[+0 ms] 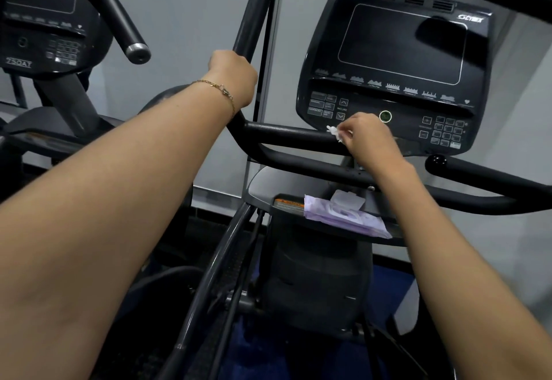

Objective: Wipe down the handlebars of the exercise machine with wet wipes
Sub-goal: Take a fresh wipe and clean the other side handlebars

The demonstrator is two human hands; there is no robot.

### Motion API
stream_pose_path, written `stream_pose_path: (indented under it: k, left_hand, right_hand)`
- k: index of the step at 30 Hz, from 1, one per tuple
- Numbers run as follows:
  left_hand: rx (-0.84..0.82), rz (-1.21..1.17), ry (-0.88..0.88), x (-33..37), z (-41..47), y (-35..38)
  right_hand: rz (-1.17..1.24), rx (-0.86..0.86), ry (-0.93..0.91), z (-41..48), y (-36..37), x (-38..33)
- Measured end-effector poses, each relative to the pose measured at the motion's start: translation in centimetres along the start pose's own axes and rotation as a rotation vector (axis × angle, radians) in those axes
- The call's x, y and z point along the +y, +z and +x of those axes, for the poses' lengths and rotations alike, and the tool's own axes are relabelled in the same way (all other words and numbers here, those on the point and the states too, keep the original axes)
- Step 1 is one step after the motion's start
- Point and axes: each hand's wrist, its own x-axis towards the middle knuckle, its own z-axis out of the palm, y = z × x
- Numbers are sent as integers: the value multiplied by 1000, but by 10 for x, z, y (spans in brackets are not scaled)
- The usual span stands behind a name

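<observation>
Wet wipe: a small white wet wipe (333, 131), bunched up, is pressed on the top of the crossbar (283, 133) at its right end, just below the console (397, 51).
Right hand: the right hand (367, 137) pinches the wipe, fingers curled round it, against the bar.
Left hand: the left hand (234, 76) wraps tightly round the upright handlebar (254, 12), just above where the crossbar joins it; a thin bracelet sits at the wrist.
Supply: an open lilac wipes pack (343, 216), flap up, lies on the ledge (265, 179) under the console, near the right forearm.
Progress: judging by the wipe's place, only part of the bars is being covered; the long lower bar and the upright look still to do.
Risk, moisture: the wipe sits right beside the console buttons, so a stray stroke upward could wet them or press them.
Risk, coverage: a wipe this bunched touches little of the bar, so the underside may be skipped.
Risk, missed patch: the stretch under the left hand's grip stays unwiped unless that hand shifts.
</observation>
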Motion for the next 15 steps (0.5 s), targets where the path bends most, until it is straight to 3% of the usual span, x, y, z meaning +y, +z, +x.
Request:
stream_pose_path:
  k: [5,10,12,15]
  left_hand:
    - [-4,-29,7,0,3,0]
    - [-3,4,-2,-1,4,1]
    - [2,10,7,3,3,3]
    - [-7,25,0,9,2,4]
  right_hand:
    - [-65,89,-226,-9,29,-45]
    - [74,408,-89,-32,36,-9]
    - [74,408,-25,-21,37,-22]
    - [36,386,-168,-5,50,-58]
